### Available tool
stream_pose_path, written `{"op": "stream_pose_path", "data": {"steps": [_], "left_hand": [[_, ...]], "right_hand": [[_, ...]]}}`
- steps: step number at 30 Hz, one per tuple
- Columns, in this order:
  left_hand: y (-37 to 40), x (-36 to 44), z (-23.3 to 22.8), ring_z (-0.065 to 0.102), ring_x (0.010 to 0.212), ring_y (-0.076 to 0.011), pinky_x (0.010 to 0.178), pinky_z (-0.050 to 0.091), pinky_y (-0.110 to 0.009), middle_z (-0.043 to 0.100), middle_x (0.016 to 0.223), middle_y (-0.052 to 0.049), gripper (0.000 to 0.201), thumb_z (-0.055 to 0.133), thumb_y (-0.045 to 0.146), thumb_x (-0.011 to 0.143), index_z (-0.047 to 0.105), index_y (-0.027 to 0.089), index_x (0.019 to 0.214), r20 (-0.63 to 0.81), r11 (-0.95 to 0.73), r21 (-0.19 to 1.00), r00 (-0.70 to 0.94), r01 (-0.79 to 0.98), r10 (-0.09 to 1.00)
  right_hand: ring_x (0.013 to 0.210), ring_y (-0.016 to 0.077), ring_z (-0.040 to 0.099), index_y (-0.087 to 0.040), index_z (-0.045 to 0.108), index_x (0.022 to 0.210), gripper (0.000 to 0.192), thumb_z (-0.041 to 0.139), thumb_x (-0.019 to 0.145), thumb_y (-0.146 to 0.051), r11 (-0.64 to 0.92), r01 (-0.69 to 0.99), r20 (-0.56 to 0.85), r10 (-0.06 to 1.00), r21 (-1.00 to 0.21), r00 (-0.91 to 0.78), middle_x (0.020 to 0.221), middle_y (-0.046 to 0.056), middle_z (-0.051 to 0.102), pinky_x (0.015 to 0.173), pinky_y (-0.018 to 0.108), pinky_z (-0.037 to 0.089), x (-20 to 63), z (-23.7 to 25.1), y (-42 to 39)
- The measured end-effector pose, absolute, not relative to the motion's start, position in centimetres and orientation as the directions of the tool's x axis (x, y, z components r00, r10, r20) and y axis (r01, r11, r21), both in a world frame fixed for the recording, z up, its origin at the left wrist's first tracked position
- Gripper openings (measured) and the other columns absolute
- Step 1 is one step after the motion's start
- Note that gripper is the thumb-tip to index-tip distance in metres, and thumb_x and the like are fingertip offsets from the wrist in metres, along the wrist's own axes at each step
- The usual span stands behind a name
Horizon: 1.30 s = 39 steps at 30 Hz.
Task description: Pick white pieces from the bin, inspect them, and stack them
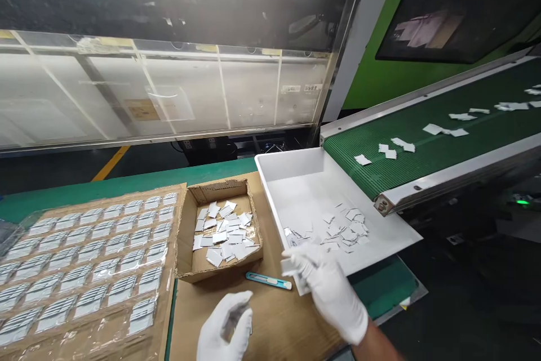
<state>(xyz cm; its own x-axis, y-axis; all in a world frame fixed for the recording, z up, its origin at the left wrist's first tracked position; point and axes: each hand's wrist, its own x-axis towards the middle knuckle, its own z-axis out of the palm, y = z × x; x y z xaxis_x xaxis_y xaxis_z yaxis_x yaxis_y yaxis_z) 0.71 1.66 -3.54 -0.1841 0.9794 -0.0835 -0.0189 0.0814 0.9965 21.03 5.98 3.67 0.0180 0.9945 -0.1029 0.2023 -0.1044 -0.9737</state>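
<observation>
My right hand [327, 282], in a white glove, is over the near corner of the white plastic tray [291, 172]. Its fingers are closed on a small white flat piece [289, 267], and the hand is a little blurred. In the lower middle my left hand [226, 324], also gloved in white, hovers above the cardboard sheet [279, 321]. Its thumb and fingers curve with a gap between them, and I make out nothing held there. Loose thin white pieces [349, 228] lie scattered inside the tray.
A cardboard box [220, 273] holds several white pieces. Near it lies a blue utility knife [269, 280]. At left, a clear blister tray [167, 288] carries rows of stacked pieces. A green conveyor belt [406, 175] with scattered pieces ends above the white tray.
</observation>
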Motion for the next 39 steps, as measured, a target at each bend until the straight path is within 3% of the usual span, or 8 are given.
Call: {"op": "stream_pose_path", "data": {"steps": [2, 4, 7, 12, 18, 39], "left_hand": [[2.3, 2.3, -1.1, 0.064, 0.055, -0.0174, 0.051, 0.053, -0.027, 0.072, 0.075, -0.007, 0.043, 0.077, 0.053, 0.068, 0.073, 0.017, 0.092, -0.207, 0.200, 0.966, -0.028, -0.162, 0.978], [3.0, 3.2, 0.6, 0.059, 0.048, -0.0142, 0.046, 0.048, -0.024, 0.066, 0.059, -0.004, 0.037, 0.076, 0.050, 0.071, 0.070, 0.015, 0.080, -0.267, 0.284, 0.931, 0.104, -0.229, 0.958], [3.6, 3.5, 1.3, 0.053, 0.041, -0.0108, 0.040, 0.041, -0.020, 0.059, 0.048, 0.000, 0.039, 0.074, 0.051, 0.073, 0.062, 0.015, 0.065, -0.291, 0.321, 0.890, 0.139, -0.323, 0.946], [3.2, 3.1, 0.7, 0.050, 0.040, -0.0081, 0.036, 0.035, -0.017, 0.058, 0.050, 0.000, 0.045, 0.074, 0.054, 0.072, 0.058, 0.014, 0.060, -0.389, 0.402, 0.809, 0.121, -0.429, 0.913], [2.8, 2.8, 0.4, 0.052, 0.038, -0.0087, 0.034, 0.034, -0.016, 0.060, 0.051, -0.003, 0.049, 0.070, 0.059, 0.073, 0.060, 0.013, 0.061, -0.420, 0.430, 0.782, 0.127, -0.452, 0.898], [1.9, 1.8, 0.3, 0.048, 0.036, -0.0078, 0.033, 0.030, -0.017, 0.064, 0.054, -0.007, 0.051, 0.066, 0.058, 0.074, 0.069, 0.008, 0.063, -0.480, 0.524, 0.747, 0.212, -0.409, 0.851]], "right_hand": [[0.051, 0.0111, 0.054, -0.020, 0.073, 0.097, 0.043, 0.062, 0.082, -0.059, -0.162, -0.121, -0.165, 0.986, -0.979, 0.015, 0.070, 0.001, 0.061, 0.043, 0.022, 0.040, 17.6, 2.6, 3.9], [0.048, 0.0088, 0.052, -0.019, 0.075, 0.095, 0.044, 0.069, 0.077, -0.059, -0.192, -0.273, -0.208, 0.977, -0.943, 0.034, 0.069, 0.000, 0.059, 0.041, 0.021, 0.040, 15.4, 1.8, 2.9], [0.048, 0.0084, 0.053, -0.018, 0.076, 0.096, 0.047, 0.076, 0.071, -0.058, -0.223, -0.342, -0.261, 0.963, -0.913, 0.067, 0.067, -0.001, 0.058, 0.042, 0.020, 0.042, 14.5, 1.5, 2.7], [0.049, 0.0118, 0.058, -0.019, 0.071, 0.103, 0.051, 0.081, 0.066, -0.053, -0.275, -0.434, -0.305, 0.952, -0.858, 0.000, 0.060, -0.001, 0.064, 0.049, 0.023, 0.049, 14.8, 1.8, 3.1], [0.049, 0.0129, 0.059, -0.017, 0.069, 0.089, 0.036, 0.077, 0.073, -0.048, -0.261, -0.394, -0.284, 0.959, -0.881, 0.001, 0.060, 0.000, 0.067, 0.049, 0.024, 0.048, 14.3, 2.0, 2.6], [0.053, 0.0132, 0.056, -0.018, 0.071, 0.092, 0.040, 0.071, 0.077, -0.054, -0.295, -0.291, -0.326, 0.944, -0.910, 0.060, 0.078, 0.002, 0.067, 0.049, 0.026, 0.048, 14.2, 0.3, 1.5]]}}
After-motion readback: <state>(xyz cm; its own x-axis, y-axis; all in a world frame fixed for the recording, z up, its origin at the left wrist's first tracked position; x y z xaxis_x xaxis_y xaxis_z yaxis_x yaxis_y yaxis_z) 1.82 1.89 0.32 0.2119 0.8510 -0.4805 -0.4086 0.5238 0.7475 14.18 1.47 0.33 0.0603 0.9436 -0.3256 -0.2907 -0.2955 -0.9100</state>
